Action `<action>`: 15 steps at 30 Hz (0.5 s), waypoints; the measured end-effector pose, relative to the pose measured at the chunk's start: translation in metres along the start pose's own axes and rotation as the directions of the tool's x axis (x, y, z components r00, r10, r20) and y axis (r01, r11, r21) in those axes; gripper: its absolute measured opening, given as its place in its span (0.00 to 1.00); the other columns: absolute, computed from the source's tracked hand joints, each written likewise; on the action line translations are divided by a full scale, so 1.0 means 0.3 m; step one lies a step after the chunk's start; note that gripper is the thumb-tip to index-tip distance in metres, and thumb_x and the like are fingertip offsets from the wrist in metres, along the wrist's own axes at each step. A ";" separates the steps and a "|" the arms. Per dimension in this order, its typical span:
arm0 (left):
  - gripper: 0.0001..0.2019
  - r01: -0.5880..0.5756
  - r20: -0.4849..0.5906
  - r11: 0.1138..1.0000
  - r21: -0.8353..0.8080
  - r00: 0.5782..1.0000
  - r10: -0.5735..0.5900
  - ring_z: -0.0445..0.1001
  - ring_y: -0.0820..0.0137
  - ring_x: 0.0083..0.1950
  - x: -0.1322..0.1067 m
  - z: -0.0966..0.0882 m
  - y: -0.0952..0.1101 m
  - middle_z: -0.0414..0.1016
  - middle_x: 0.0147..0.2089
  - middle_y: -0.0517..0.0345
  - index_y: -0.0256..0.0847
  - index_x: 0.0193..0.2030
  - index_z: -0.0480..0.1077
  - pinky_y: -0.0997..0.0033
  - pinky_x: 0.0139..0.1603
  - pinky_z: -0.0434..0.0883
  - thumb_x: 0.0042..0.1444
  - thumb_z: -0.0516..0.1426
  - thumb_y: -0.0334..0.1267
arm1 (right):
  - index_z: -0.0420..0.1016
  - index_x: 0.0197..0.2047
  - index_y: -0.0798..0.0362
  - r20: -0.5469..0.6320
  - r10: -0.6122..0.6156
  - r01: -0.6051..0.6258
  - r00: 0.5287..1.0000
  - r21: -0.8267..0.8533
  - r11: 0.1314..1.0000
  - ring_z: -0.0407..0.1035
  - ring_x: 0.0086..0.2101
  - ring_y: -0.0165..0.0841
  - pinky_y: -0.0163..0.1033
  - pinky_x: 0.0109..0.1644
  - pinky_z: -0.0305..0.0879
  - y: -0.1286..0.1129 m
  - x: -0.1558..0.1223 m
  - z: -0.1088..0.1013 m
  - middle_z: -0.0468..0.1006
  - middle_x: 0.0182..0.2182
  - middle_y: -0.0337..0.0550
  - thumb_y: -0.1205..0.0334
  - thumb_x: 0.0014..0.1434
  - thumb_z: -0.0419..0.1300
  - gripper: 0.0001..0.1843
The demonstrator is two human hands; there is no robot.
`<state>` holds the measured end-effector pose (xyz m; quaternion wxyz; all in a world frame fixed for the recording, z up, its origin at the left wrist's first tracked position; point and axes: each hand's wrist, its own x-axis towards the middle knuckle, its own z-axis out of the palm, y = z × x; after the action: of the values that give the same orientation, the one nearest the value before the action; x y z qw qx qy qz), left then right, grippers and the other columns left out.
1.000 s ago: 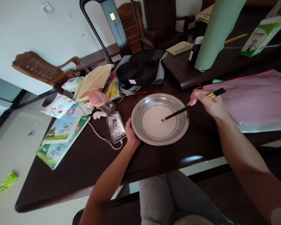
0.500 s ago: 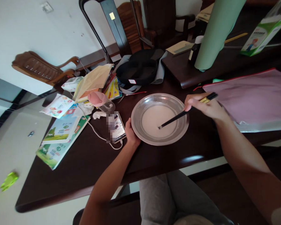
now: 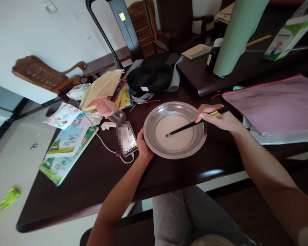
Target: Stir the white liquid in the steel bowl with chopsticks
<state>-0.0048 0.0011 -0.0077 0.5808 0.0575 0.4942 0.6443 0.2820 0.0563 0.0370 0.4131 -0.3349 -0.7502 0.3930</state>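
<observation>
A shallow steel plate holding a whitish liquid sits on the dark wooden table. My right hand is closed on a pair of black chopsticks whose tips dip into the liquid left of the plate's middle. My left hand rests against the plate's left rim, fingers curled around the edge. A phone lies just left of that hand.
Books and leaflets, a pink cup and a white cable clutter the table's left. A black bag lies behind the plate. A pink pouch, a green roll and a carton stand at right.
My right hand has moved left along the plate's rim, carrying the chopstick tips leftward through the liquid. My left hand has stayed on the rim.
</observation>
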 end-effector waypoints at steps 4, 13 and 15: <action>0.12 -0.007 0.000 1.000 0.002 1.000 0.007 0.81 0.61 0.36 -0.002 0.004 -0.001 0.79 0.26 0.58 0.41 0.26 0.76 0.63 0.47 0.76 0.54 0.61 0.47 | 0.82 0.27 0.45 -0.217 0.021 -0.029 0.976 -0.034 0.999 0.73 0.30 0.37 0.44 0.38 0.66 0.008 -0.001 -0.011 0.80 0.26 0.41 0.38 0.64 0.62 0.23; 0.12 0.009 0.029 1.000 -0.014 1.000 -0.008 0.82 0.59 0.39 0.008 -0.008 -0.006 0.80 0.27 0.58 0.42 0.27 0.76 0.61 0.48 0.76 0.53 0.63 0.48 | 0.85 0.31 0.46 -0.018 -0.008 0.008 1.000 -0.008 1.000 0.76 0.32 0.34 0.40 0.37 0.66 0.006 -0.002 0.004 0.82 0.30 0.41 0.45 0.65 0.64 0.18; 0.12 0.007 0.035 1.000 -0.009 0.999 -0.007 0.82 0.58 0.41 0.010 -0.010 -0.007 0.80 0.28 0.57 0.42 0.27 0.77 0.61 0.49 0.76 0.53 0.63 0.48 | 0.84 0.30 0.47 -0.120 0.000 -0.002 0.993 -0.015 1.000 0.74 0.32 0.34 0.40 0.38 0.64 0.012 -0.003 -0.002 0.81 0.29 0.41 0.46 0.66 0.63 0.18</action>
<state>-0.0063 0.0013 -0.0122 0.5918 0.0642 0.4813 0.6435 0.2834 0.0575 0.0336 0.4546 -0.3612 -0.7269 0.3667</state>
